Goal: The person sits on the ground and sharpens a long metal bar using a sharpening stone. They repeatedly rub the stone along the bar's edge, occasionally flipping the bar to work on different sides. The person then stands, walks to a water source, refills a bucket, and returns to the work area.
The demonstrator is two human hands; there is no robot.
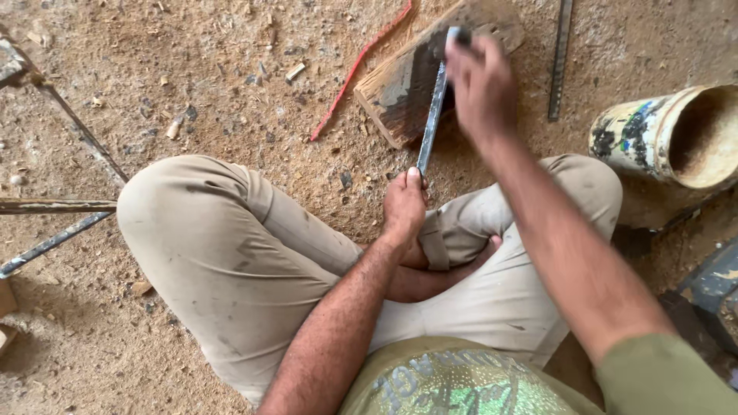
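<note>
On sawdust-strewn ground point(231, 92), both hands point(405, 204) grip a metal file point(432, 115) over wood point(400, 88).

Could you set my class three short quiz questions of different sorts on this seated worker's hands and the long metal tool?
1. True or false: the left hand grips the near end of the metal file.
2. The file's far end lies over: A) the wooden block B) the painted can C) the red strip.
3. What is the right hand holding?

Key: 1 true; 2 A; 3 the file's far end.
</note>
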